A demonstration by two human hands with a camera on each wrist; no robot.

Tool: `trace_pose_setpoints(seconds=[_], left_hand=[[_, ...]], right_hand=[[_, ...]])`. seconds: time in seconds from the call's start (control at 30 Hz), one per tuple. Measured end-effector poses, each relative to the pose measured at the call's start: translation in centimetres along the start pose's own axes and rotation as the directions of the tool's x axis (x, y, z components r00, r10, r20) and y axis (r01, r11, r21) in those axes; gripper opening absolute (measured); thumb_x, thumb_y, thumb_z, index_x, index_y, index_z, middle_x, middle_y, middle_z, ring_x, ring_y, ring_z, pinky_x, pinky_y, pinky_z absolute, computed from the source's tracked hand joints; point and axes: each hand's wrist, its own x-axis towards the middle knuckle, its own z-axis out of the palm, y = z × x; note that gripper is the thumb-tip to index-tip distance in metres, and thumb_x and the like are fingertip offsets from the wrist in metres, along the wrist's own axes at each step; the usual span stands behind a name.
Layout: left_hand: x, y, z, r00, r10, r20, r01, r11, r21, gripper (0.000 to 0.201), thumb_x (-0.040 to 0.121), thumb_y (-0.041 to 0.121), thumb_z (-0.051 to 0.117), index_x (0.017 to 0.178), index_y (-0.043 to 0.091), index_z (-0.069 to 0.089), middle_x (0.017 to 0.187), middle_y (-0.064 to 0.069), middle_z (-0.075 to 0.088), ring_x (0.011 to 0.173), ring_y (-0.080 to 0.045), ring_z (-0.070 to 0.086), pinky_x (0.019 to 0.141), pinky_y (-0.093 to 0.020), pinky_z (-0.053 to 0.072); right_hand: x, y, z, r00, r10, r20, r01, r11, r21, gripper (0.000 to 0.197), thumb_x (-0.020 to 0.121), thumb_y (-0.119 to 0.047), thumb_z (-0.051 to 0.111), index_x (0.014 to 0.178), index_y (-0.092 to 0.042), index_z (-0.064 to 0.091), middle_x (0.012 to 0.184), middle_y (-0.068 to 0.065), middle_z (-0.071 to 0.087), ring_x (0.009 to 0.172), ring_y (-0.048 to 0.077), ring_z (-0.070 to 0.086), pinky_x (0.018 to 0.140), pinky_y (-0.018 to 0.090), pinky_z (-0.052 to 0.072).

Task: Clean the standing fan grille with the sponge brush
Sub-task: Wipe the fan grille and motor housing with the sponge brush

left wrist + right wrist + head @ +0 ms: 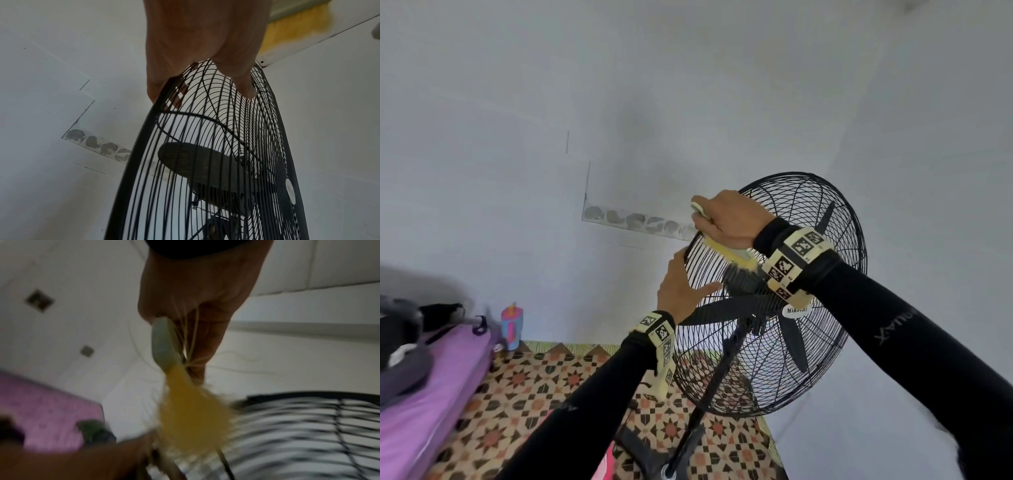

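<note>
**Mia:** White walls [517,102] go all around, and down low is a floor mat with star shapes in orange and brown [544,383]. Beside it sits a purple mattress [424,387].

**Ben:** Where is the black wire fan grille [825,219]?

**Mia:** On the tall standing fan, tipped back, right in front of the person. The dark fan blades [195,160] sit still inside it.

**Ben:** What could go wrong?

**Mia:** I think the fan could wobble or tip if the brush pushes too hard. A finger could slip between the thin wires too. And the soft yellow bristles might snag on them.

**Ben:** What are the hands doing?

**Mia:** The left hand [681,287] is on the near rim of the grille. Its fingers are mostly straight, with the thumb [244,87] lying on the front wires and the other fingers going round the rim to the far side. It steadies the fan.

**Ben:** And the other?

**Mia:** The right hand [729,219] has its fingers curled tight round the pale green handle of the yellow brush [164,344]. The yellow part touches the grille near the top edge.
</note>
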Motion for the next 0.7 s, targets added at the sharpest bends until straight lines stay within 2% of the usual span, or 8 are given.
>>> trace_pose_setpoints(seconds=[0.1,0.17,0.23,0.33,0.43,0.53,0.6,0.7], left_hand=[[0.0,0.0,0.4,1.0,0.007,-0.021,-0.007,1.0,-0.006,0.101,0.076,0.065,0.082,0.154,0.032,0.027,0.15,0.004,0.047,0.131,-0.019,0.053,0.106,-0.042,0.046],[0.1,-0.2,0.3,1.0,0.006,-0.025,-0.006,1.0,-0.009,0.101,0.076,0.065,0.082,0.154,0.031,0.027,0.152,0.005,0.047,0.131,-0.019,0.053,0.107,-0.043,0.047],[0.1,-0.3,0.1,1.0,0.007,-0.01,-0.007,1.0,-0.013,0.102,0.076,0.064,0.082,0.154,0.03,0.026,0.152,0.005,0.047,0.131,-0.019,0.052,0.106,-0.041,0.046],[0.2,-0.2,0.0,1.0,-0.011,-0.008,0.011,1.0,-0.021,0.099,0.074,0.061,0.085,0.149,0.029,0.029,0.146,0.004,0.051,0.126,-0.019,0.055,0.102,-0.04,0.048],[1.4,1.0,-0.3,0.996,-0.091,0.02,0.091,0.996,0.027,0.096,0.066,0.053,0.094,0.133,0.019,0.032,0.133,-0.004,0.057,0.117,-0.027,0.06,0.098,-0.047,0.053],[3.2,2.4,-0.8,0.995,-0.045,0.086,0.034,0.993,0.117,0.107,0.063,0.051,0.096,0.134,0.01,0.028,0.139,-0.013,0.051,0.124,-0.032,0.057,0.102,-0.051,0.051],[3.8,3.2,-0.9,0.994,0.044,0.104,-0.058,0.989,0.134,0.116,0.066,0.06,0.09,0.145,0.009,0.023,0.152,-0.013,0.044,0.136,-0.03,0.05,0.112,-0.05,0.046],[4.7,3.5,-0.5,0.983,0.084,0.161,-0.119,0.968,0.219,0.134,0.061,0.088,0.072,0.159,0.017,0.015,0.164,-0.011,0.033,0.148,-0.03,0.038,0.118,-0.054,0.039]], right_hand=[[-0.1,-0.2,-0.4,0.999,0.007,-0.042,-0.007,1.0,0.002,0.027,0.108,-0.031,0.041,0.1,-0.007,0.049,0.056,-0.006,0.038,0.045,0.011,0.033,0.048,0.032,0.023],[-0.9,-0.5,0.0,1.0,-0.009,-0.026,0.008,1.0,-0.026,0.027,0.108,-0.034,0.042,0.107,-0.008,0.049,0.061,-0.007,0.041,0.046,0.013,0.035,0.046,0.03,0.025],[-2.1,-0.1,0.6,1.0,-0.011,-0.024,0.011,0.999,-0.031,0.021,0.103,-0.03,0.051,0.102,-0.009,0.051,0.058,-0.008,0.039,0.045,0.018,0.038,0.045,0.029,0.031],[-3.0,0.6,0.3,0.996,0.069,-0.05,-0.069,0.998,0.016,0.016,0.091,-0.023,0.06,0.097,-0.011,0.052,0.054,-0.005,0.039,0.045,0.02,0.038,0.047,0.029,0.032],[-4.0,0.8,0.0,0.991,0.123,0.055,-0.126,0.991,0.054,0.032,0.096,-0.026,0.058,0.125,-0.016,0.051,0.064,-0.005,0.049,0.05,0.011,0.044,0.047,0.028,0.034],[-5.5,0.9,0.5,0.984,0.149,0.102,-0.159,0.983,0.094,0.047,0.102,-0.032,0.055,0.146,-0.019,0.046,0.088,0.001,0.069,0.065,0.012,0.059,0.055,0.018,0.04],[-6.6,1.2,1.0,0.992,0.123,0.005,-0.123,0.985,0.118,0.049,0.102,-0.031,0.057,0.149,-0.021,0.047,0.109,0.007,0.074,0.075,0.016,0.066,0.062,0.018,0.044],[-8.6,1.7,3.3,0.963,0.008,-0.268,0.012,0.997,0.075,0.056,0.097,-0.018,0.066,0.149,-0.018,0.048,0.118,0.012,0.071,0.069,0.019,0.065,0.056,0.018,0.046]])
